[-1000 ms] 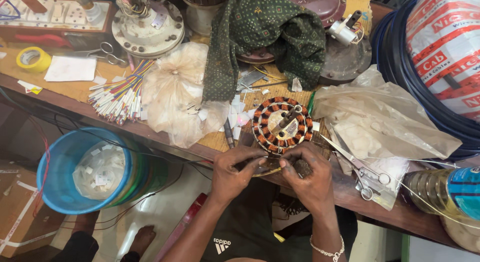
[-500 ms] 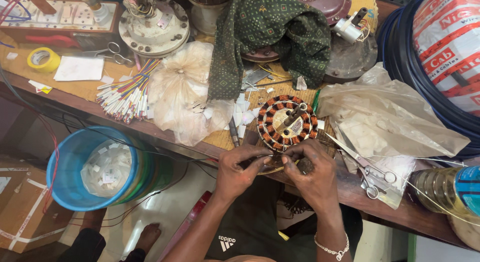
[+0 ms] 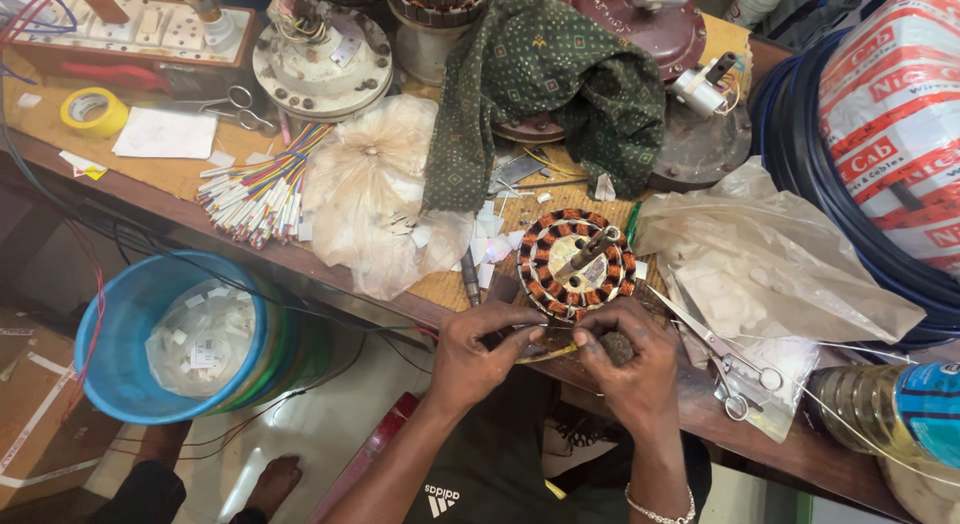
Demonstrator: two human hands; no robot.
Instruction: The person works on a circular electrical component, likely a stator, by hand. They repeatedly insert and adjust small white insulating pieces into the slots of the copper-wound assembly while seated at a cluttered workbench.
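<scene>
Copper-wound motor stator (image 3: 578, 264), round with orange and dark coils, lies flat on the wooden table (image 3: 150, 189) at its near edge. Head view: left hand (image 3: 478, 350) and right hand (image 3: 628, 360) meet just below the stator, fingertips pinching a thin yellow strip (image 3: 545, 353) stretched between them. Scissors (image 3: 722, 356) lie just right of the right hand, on a clear plastic bag (image 3: 770, 264). A green patterned cloth (image 3: 540, 84) lies behind the stator. A blue bucket (image 3: 130, 334) stands below the table, at left.
</scene>
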